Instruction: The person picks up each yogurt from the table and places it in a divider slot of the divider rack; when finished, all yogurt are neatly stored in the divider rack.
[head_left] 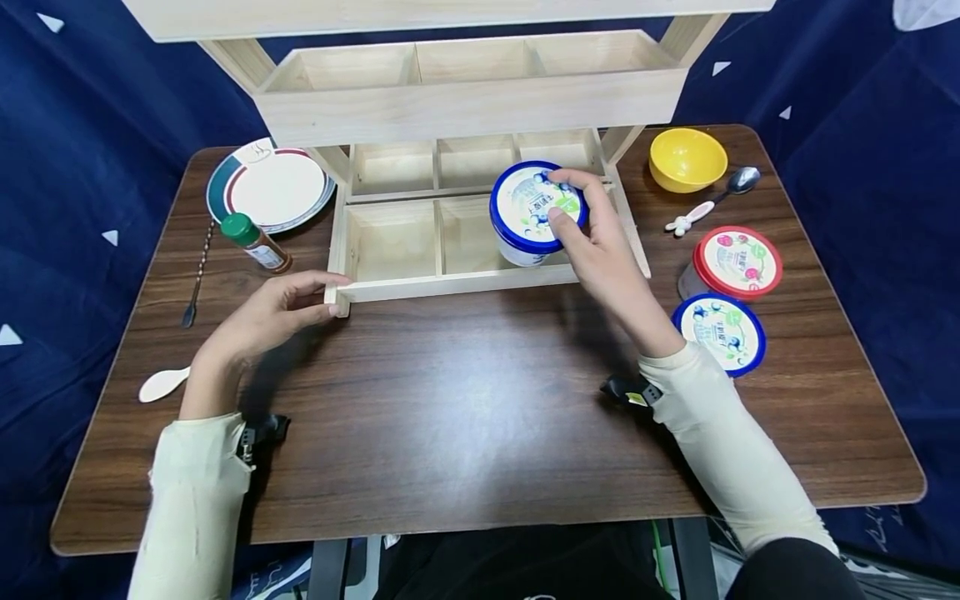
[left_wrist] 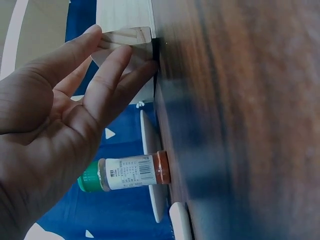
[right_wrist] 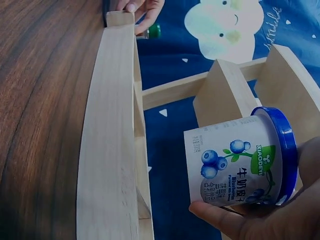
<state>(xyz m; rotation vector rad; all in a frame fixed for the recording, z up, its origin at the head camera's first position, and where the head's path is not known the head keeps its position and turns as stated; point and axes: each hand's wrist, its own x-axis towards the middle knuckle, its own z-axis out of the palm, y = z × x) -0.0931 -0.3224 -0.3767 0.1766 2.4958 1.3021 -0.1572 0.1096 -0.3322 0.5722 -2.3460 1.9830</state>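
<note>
Brace the rack [head_left: 450, 290] with the left hand [head_left: 264, 317], fingers pinching its end toward the left edge of the desk [head_left: 450, 433]; lower the tub [head_left: 531, 212], pinched by the right hand's [head_left: 603, 246] fingers, level.

2 hands [head_left: 258, 317] [head_left: 602, 250] reach forward, well apart, each gripping.
</note>
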